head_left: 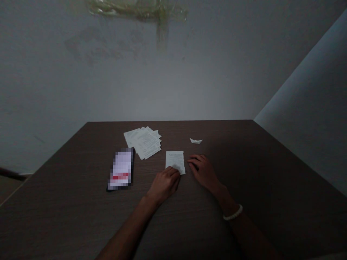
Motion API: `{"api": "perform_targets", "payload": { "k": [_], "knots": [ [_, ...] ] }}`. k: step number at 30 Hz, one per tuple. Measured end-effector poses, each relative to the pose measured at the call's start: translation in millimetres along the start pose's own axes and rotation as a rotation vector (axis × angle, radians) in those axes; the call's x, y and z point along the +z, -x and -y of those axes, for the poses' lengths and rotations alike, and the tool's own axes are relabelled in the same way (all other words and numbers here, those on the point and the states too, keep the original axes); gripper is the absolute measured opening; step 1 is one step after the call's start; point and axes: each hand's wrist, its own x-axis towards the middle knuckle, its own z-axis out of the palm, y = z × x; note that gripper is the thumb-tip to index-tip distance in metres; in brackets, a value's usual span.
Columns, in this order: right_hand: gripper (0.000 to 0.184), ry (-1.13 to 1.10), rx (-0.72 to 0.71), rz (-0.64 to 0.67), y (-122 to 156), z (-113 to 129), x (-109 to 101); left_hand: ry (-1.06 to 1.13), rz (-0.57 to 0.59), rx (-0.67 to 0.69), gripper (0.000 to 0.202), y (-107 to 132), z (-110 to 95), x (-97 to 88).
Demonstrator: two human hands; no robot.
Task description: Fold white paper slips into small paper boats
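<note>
A small printed sheet of paper (175,159) lies flat on the dark wooden table. Over its lower edge rests my left hand (166,183), with curled fingers pressed on the paper near its bottom corner. Just right of the sheet is my right hand (202,171), empty, its thumb apart from the lightly bent fingers. A white beaded bracelet (233,213) circles the right wrist. Beyond that hand sits a small folded paper boat (196,141).
A fanned pile of printed sheets (145,142) lies at the back left. In front of it is a phone (121,169) with a blurred, lit screen. The table (168,227) meets a grey wall (173,79) marked with yellowish tape (135,12).
</note>
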Motion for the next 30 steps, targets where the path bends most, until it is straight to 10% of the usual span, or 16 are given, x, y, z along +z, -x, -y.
{"api": "perform_targets", "payload": {
  "k": [16,30],
  "knots": [
    [0.019,0.027,-0.01,0.043,0.1,-0.5,-5.7,0.181,-0.081,0.129,0.022,-0.5,-10.5,-5.4],
    [0.022,0.018,-0.002,0.045,0.6,0.6,-6.0,0.048,-0.167,-0.222,0.026,-12.7,38.0,-6.3]
  ]
}}
